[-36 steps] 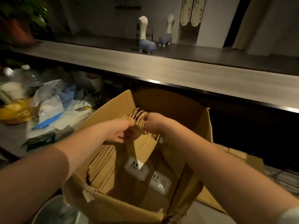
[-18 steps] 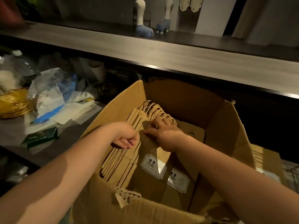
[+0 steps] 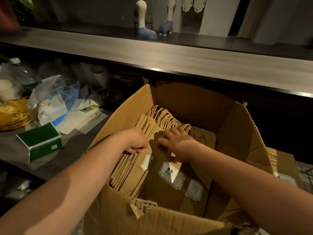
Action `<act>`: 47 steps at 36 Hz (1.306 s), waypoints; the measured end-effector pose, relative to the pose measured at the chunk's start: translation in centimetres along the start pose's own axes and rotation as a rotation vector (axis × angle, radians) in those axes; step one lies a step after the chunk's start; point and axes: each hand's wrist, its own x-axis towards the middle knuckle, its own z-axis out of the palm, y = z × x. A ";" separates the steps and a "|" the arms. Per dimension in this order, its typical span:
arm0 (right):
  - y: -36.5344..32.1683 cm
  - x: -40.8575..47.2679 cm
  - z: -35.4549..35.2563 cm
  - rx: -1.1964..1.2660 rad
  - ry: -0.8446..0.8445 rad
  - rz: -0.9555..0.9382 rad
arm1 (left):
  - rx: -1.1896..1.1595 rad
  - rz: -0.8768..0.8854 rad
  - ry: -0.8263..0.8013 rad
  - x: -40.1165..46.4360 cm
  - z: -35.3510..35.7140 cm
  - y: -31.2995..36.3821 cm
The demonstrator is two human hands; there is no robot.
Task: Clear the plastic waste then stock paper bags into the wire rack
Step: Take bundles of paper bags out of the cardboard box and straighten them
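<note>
An open cardboard box (image 3: 240,143) stands in front of me with a stack of flat brown paper bags (image 3: 135,167) inside, their twine handles (image 3: 166,117) bunched at the far end. My left hand (image 3: 135,141) has its fingers curled round the upper edge of several bags. My right hand (image 3: 176,145) lies on the bags beside it, fingers spread and thumb tucked into the stack. White labels reading 9.9 (image 3: 171,173) show on the front bags. Crumpled plastic waste (image 3: 54,100) lies on the dark counter to the left. The wire rack barely shows at the far right edge.
A green box (image 3: 40,143) sits on the counter left of the carton. A yellow woven basket (image 3: 11,114), a plastic bottle (image 3: 22,72) and white paper lie further left. A long wooden bar top (image 3: 186,56) runs behind, with two blue-and-white figurines (image 3: 145,29). Another carton (image 3: 284,168) sits at right.
The bags were lifted with both hands a second ago and have since sunk back into the box. Both hands followed them down and now work at the bags' upper edges.
</note>
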 end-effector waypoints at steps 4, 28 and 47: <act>-0.2 0.3 0.6 -0.035 -0.005 0.008 | 0.020 0.005 0.007 -0.1 0.1 -0.1; 1.0 0.2 2.1 0.062 -0.038 0.211 | 0.064 0.004 -0.294 -1.1 3.1 0.9; 3.2 -1.3 -4.5 0.326 0.259 0.064 | 0.061 0.076 -0.201 -2.8 3.2 1.7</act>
